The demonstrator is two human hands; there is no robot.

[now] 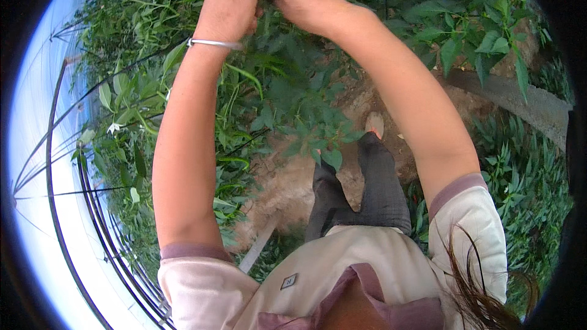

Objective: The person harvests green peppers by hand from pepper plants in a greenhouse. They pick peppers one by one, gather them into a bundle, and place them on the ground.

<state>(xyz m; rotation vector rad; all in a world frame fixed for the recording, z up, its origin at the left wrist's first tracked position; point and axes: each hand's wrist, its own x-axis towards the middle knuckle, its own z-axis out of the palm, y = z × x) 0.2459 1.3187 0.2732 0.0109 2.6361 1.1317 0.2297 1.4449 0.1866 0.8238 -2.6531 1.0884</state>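
Note:
My left hand [231, 7], with a silver bangle [214, 44] on its wrist, is raised at the top of the view. My right hand [305, 0] meets it there, and the fingers of both are bent close together. A thin dark strand or stem shows by the left thumb, but what lies between the fingers is hidden and cut off by the picture's edge. Leafy pepper plants [293, 87] surround both hands. Below my left wrist hangs a slender green chili pepper [250, 79]; another green pepper [234, 160] hangs lower down.
A white pepper flower [114, 128] blooms at left. Dark support wires [133, 64] run through the foliage. Curved greenhouse frame bars [51, 165] stand against pale plastic film [32, 146]. Bare soil [284, 178] lies around my feet. A grey strip [527, 101] crosses the ground at right.

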